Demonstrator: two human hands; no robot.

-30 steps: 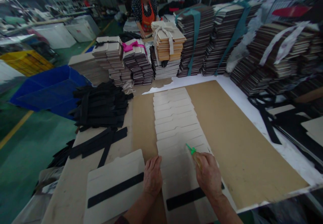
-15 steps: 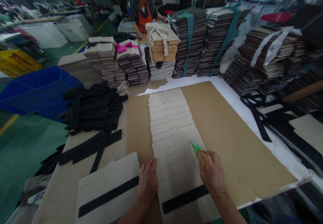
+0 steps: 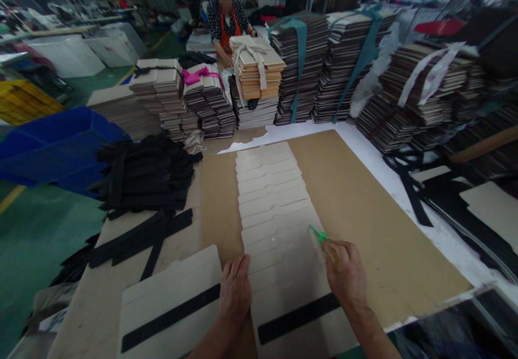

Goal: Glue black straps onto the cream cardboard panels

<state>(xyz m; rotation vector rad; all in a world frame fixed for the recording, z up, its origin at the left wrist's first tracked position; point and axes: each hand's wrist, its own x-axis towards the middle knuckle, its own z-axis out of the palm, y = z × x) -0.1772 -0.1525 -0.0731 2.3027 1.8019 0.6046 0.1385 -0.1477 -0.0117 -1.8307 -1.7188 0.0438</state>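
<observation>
A column of overlapping beige panels (image 3: 269, 202) runs away from me down the brown board. My right hand (image 3: 347, 272) is closed round a glue bottle (image 3: 331, 250) with a green nozzle, whose tip points left over the column's right side. My left hand (image 3: 235, 286) lies along the column's left edge, fingers stretched out, the tips touching it. The nearest panel carries a black strip (image 3: 297, 318). To the left of my left hand, a separate beige panel (image 3: 174, 283) bears another black strip (image 3: 172, 318).
Black strips (image 3: 148, 173) are heaped at the left, beside a blue bin (image 3: 60, 146). Tied stacks of panels (image 3: 299, 67) line the far side, where a person in an orange apron (image 3: 226, 29) stands. More stacks (image 3: 429, 89) and black pieces (image 3: 457, 197) lie at the right.
My right hand has moved a little to the right with the glue bottle, its nozzle nearer the column's right edge. My left hand stays at the left edge. The view has shifted slightly.
</observation>
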